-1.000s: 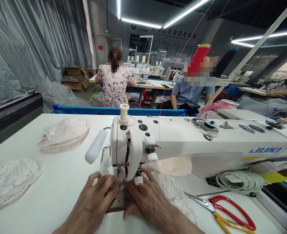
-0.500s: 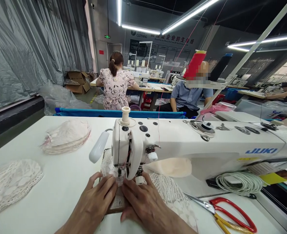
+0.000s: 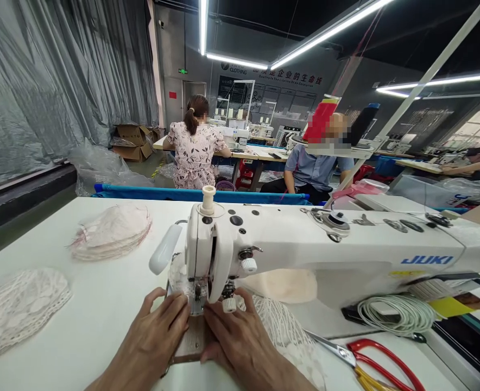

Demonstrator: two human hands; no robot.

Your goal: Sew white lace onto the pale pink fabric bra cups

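Note:
At the needle of the white sewing machine (image 3: 305, 244), a white lace piece (image 3: 178, 277) lies under the presser foot (image 3: 198, 293). My left hand (image 3: 156, 331) is bent over the machine bed just left of the needle, fingertips pressed together on the lace's near edge. To the right of the needle, my right hand (image 3: 240, 336) has its fingers closed by the foot, partly behind a white dial; the cloth under these fingertips is mostly hidden. More white lace fabric (image 3: 280, 320) spreads out beside my right hand. Between my hands the metal needle plate (image 3: 195, 339) shows.
Red-and-yellow-handled scissors (image 3: 358, 355) lie at right, near a coiled pale cord (image 3: 395, 315). Stacked white cup-shaped pieces (image 3: 112, 233) and a lace pile (image 3: 20, 309) sit at left. A pale oval pad (image 3: 284, 285) rests under the machine arm. Other people sit beyond the table.
The lace has slid away from me past the foot, baring more of the needle plate. The gap between my hands is slightly wider. My view has tilted up a little.

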